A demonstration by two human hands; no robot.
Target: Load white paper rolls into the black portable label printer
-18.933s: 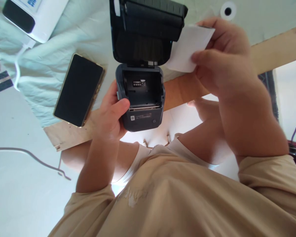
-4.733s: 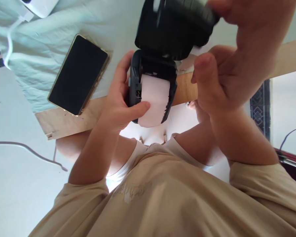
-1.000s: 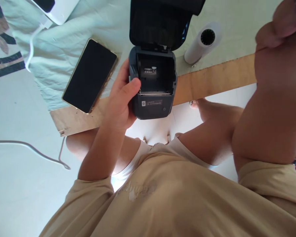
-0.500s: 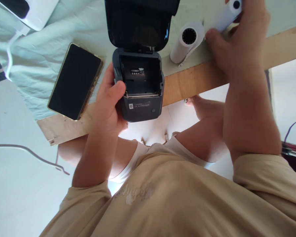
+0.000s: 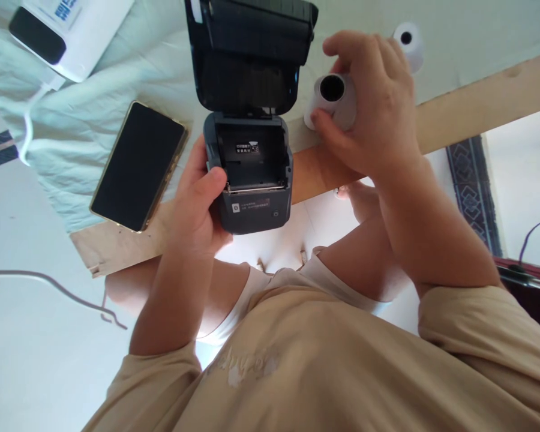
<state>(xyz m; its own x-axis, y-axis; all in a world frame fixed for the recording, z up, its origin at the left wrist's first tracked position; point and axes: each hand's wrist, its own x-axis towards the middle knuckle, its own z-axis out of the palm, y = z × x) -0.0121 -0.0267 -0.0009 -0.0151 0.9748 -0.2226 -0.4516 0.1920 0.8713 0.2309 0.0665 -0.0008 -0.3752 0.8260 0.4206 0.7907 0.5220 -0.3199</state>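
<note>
My left hand [image 5: 198, 201] grips a dark label printer [image 5: 256, 210] by its left side, thumb on the front edge. The printer's black lid [image 5: 247, 78] stands raised, and its paper bay [image 5: 252, 165] holds no roll. To the right, my right hand [image 5: 375, 108] is around a white paper roll [image 5: 315, 114] with a wide dark core. The thumb presses its near side and a finger reaches behind it; the index finger is raised. A second white roll [image 5: 414, 54], with a smaller core, stands just beyond that hand, partly hidden by it.
A dark-screened phone [image 5: 137, 165] lies left of the printer on the pale green cloth [image 5: 148, 36]. A white device [image 5: 85, 42] with a plugged-in cable [image 5: 29, 126] lies at the upper left. The table's wooden edge [image 5: 454, 99] runs in front, above my legs.
My right hand has let go of the smaller-core roll and moved left onto the wide-core roll. My left hand keeps the printer, while the view has shifted slightly.
</note>
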